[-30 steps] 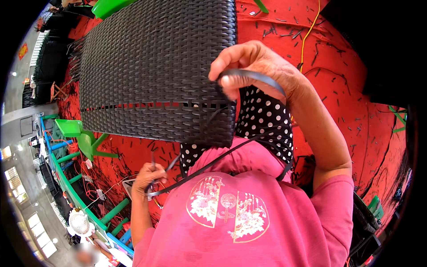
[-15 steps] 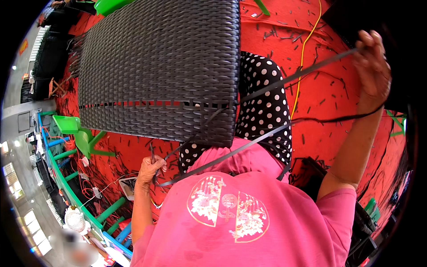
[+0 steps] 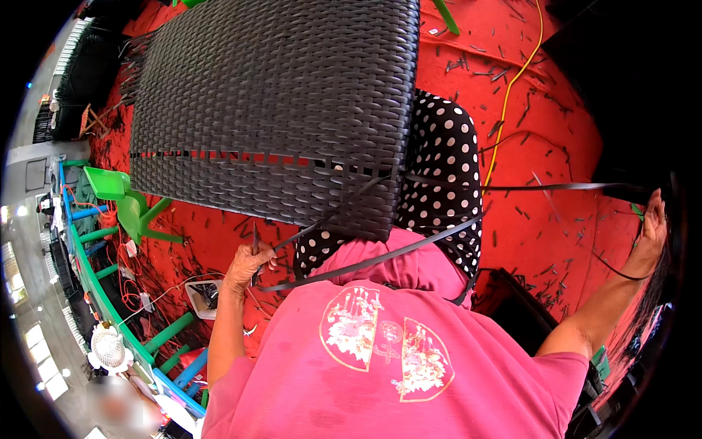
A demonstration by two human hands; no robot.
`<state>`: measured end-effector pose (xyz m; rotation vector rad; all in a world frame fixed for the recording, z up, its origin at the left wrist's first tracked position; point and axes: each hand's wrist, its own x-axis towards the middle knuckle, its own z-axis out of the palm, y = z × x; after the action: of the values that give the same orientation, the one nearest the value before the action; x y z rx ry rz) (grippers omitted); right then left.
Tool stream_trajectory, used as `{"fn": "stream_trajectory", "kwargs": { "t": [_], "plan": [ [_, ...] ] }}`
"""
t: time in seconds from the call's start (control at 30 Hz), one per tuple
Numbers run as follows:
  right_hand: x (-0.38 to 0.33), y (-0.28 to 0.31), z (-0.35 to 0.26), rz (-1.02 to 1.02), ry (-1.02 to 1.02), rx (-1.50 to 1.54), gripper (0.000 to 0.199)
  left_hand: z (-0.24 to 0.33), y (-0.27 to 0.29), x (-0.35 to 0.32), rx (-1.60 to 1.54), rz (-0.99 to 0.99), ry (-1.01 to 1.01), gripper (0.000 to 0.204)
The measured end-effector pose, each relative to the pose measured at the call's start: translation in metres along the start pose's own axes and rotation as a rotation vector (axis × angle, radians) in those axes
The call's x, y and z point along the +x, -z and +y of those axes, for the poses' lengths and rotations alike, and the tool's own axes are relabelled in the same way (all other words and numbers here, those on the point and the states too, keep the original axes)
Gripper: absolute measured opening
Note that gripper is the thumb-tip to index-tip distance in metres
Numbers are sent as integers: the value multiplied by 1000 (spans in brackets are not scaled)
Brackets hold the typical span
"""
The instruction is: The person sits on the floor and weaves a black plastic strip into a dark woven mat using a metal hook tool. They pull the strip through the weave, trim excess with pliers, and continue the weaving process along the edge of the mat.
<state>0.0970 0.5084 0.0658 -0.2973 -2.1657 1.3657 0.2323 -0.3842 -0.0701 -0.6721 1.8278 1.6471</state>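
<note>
Outstretched, right hand (image 3: 651,230) gripping black strip (image 3: 556,187), left hand (image 3: 247,265) clasping another (woven panel (image 3: 270,102) above).

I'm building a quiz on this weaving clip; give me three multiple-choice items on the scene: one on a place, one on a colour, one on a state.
1. Where does the woven panel lie?
A. across the person's lap
B. hung on a wall
C. flat on the floor beside them

2. What colour is the floor covering?
A. blue
B. red
C. grey

3. How does the strip held in the right hand run?
A. coiled in a heap
B. cut in two
C. pulled out straight from the panel's edge

Answers:
1 A: the panel rests over the polka-dot trousers.
2 B: red shows all around the panel, littered with dark offcuts.
3 C: it makes a taut line from the panel out to the raised right hand, while the left hand grips another strip near the panel's near edge.
</note>
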Motion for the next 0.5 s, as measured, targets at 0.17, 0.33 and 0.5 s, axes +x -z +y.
{"fn": "stream_trajectory", "kwargs": {
  "t": [0.17,0.33,0.5],
  "plan": [
    [35,85,83,349,-336,436,38,14,-14,-1,-19,-55,79,27],
    [22,-72,-2,-171,-116,-194,33,5,-12,-5,-19,-15,46,26],
    [-35,-234,-88,-433,223,-703,28,13,-11,-6,8,33,-12,25]
  ]
}}
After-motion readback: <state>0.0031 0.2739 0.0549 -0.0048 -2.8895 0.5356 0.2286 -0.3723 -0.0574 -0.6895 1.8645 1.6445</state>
